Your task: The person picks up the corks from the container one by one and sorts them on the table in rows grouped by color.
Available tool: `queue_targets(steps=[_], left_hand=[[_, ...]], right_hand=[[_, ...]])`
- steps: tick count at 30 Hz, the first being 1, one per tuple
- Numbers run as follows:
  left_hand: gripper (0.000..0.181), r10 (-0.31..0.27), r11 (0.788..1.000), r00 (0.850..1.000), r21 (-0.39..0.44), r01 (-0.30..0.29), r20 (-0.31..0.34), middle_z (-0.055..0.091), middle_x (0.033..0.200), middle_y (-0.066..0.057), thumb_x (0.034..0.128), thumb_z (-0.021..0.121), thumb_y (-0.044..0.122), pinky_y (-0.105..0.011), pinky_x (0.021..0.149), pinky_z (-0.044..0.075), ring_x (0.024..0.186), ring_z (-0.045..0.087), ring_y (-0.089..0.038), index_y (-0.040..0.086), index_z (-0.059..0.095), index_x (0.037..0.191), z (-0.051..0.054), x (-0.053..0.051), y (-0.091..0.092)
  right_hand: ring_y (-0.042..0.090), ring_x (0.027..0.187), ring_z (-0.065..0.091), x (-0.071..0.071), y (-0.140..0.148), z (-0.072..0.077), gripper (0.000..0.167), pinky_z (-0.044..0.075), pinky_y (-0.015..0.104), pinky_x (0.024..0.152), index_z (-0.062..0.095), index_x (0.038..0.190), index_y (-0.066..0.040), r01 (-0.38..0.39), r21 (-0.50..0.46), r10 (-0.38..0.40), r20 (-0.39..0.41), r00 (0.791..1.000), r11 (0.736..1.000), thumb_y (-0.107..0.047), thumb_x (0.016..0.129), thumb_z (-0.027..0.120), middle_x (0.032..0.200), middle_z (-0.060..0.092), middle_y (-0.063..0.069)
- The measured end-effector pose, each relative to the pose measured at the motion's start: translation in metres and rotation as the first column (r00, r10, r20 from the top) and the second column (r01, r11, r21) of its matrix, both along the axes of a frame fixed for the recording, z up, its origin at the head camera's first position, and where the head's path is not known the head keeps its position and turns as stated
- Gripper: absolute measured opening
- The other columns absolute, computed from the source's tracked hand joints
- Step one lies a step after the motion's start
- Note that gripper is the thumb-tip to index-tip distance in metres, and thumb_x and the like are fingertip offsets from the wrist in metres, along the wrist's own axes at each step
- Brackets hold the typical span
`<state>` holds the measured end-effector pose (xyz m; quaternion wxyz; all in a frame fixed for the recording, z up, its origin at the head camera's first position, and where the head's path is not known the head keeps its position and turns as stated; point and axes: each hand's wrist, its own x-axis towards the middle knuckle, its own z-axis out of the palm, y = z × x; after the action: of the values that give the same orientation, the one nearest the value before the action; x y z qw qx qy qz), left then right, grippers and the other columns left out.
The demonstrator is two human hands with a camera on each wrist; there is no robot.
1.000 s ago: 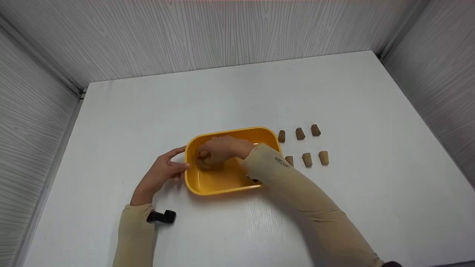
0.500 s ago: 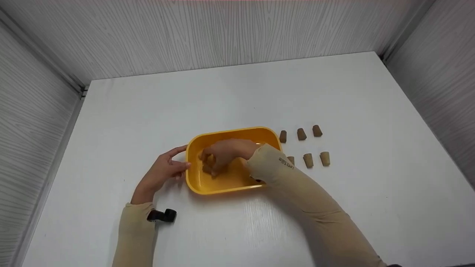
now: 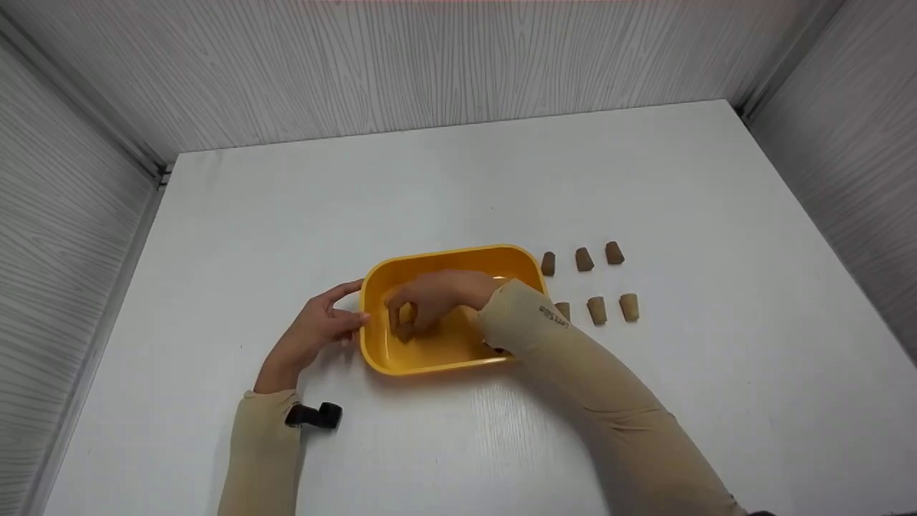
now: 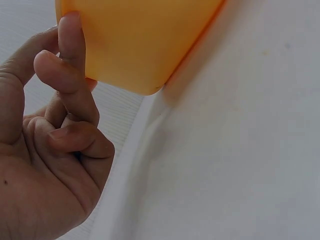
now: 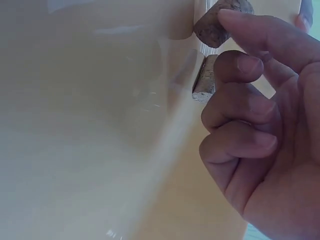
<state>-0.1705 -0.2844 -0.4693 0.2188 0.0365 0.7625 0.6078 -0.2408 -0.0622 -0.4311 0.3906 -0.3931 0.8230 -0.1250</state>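
Observation:
In the head view, my left hand (image 3: 308, 337) holds the left end of a yellow plastic tray (image 3: 451, 367), its thumb over the rim. The left wrist view has fingertips against the outside of the tray wall (image 4: 135, 50). My right hand (image 3: 433, 297) reaches down into the tray's left half. Seen from the right wrist, its thumb and forefinger pinch a tapered cork stopper (image 5: 210, 30). Beside the curled fingers, a second cork (image 5: 204, 85) lies in the tray. The hand hides part of the tray floor.
Right of the tray, tapered corks stand out in two rows on the white table (image 3: 716, 401): darker brown ones (image 3: 584, 259) behind, paler ones (image 3: 597, 310) in front. The right sleeve (image 3: 573, 365) crosses the tray rim and partly covers one pale cork. Grey wood-grain panels (image 3: 444, 64) border the table.
Inside the tray, my right hand has shifted slightly right and its fingers have drawn in around a cork. The left hand stays at the tray's left end.

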Motion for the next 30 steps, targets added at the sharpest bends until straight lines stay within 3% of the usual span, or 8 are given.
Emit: queue_targets(steps=[6,11,17,22,26,30], left_hand=[[0.067,-0.009,1.000,1.000,0.022,0.009,-0.010,0.056,0.058,0.006,0.0909,0.068,0.022,-0.021,0.058,0.045,0.054,0.048,-0.008,0.008,0.036,0.148,-0.003,0.001,0.000],[0.066,-0.005,1.000,1.000,0.011,0.005,-0.016,0.056,0.059,0.006,0.0910,0.068,0.023,-0.021,0.058,0.045,0.054,0.048,-0.009,0.010,0.037,0.148,-0.003,0.000,0.000],[0.066,0.005,1.000,1.000,0.004,-0.005,-0.013,0.054,0.058,0.004,0.0896,0.069,0.024,-0.021,0.058,0.044,0.054,0.047,-0.012,0.011,0.039,0.147,-0.002,0.000,0.001],[0.065,0.009,1.000,1.000,0.008,-0.009,-0.012,0.053,0.058,0.003,0.0895,0.069,0.024,-0.022,0.058,0.045,0.054,0.047,-0.012,0.013,0.040,0.147,-0.003,0.000,-0.001],[0.067,0.009,1.000,1.000,0.011,-0.008,-0.009,0.053,0.058,0.003,0.0897,0.069,0.024,-0.022,0.058,0.045,0.054,0.047,-0.012,0.012,0.038,0.147,-0.003,0.001,-0.001],[0.068,0.010,1.000,1.000,0.020,-0.010,0.003,0.057,0.059,0.004,0.0898,0.069,0.023,-0.022,0.058,0.045,0.055,0.048,-0.011,0.011,0.037,0.148,-0.002,0.000,-0.001]], right_hand=[[0.016,0.092,0.055,0.001,-0.001,-0.001,0.018,0.047,0.028,0.087,0.065,0.106,-0.027,-0.053,0.010,0.054,-0.095,0.994,0.999,-0.014,0.093,0.063,0.103,0.062,-0.005],[0.017,0.090,0.055,0.002,0.000,-0.001,0.019,0.048,0.029,0.087,0.064,0.109,-0.026,-0.071,0.030,0.075,-0.171,0.982,0.997,-0.016,0.094,0.062,0.101,0.061,-0.005],[0.016,0.100,0.055,0.000,0.007,0.004,0.043,0.046,0.036,0.095,0.056,0.131,-0.030,-0.001,0.040,0.008,-0.188,0.982,0.999,-0.033,0.090,0.068,0.116,0.062,-0.007],[0.013,0.103,0.055,-0.001,0.010,0.006,0.054,0.043,0.035,0.100,0.051,0.138,-0.036,0.050,0.055,-0.041,-0.154,0.987,0.997,-0.041,0.087,0.070,0.125,0.061,-0.008],[0.011,0.100,0.055,0.002,0.002,0.002,0.049,0.042,0.033,0.101,0.057,0.132,-0.037,0.048,0.068,-0.037,-0.159,0.987,0.997,-0.048,0.086,0.068,0.124,0.063,-0.011],[0.010,0.096,0.057,0.005,-0.007,-0.001,0.040,0.045,0.033,0.097,0.064,0.119,-0.029,0.025,0.065,-0.011,-0.206,0.978,0.998,-0.050,0.086,0.067,0.113,0.066,-0.011]])
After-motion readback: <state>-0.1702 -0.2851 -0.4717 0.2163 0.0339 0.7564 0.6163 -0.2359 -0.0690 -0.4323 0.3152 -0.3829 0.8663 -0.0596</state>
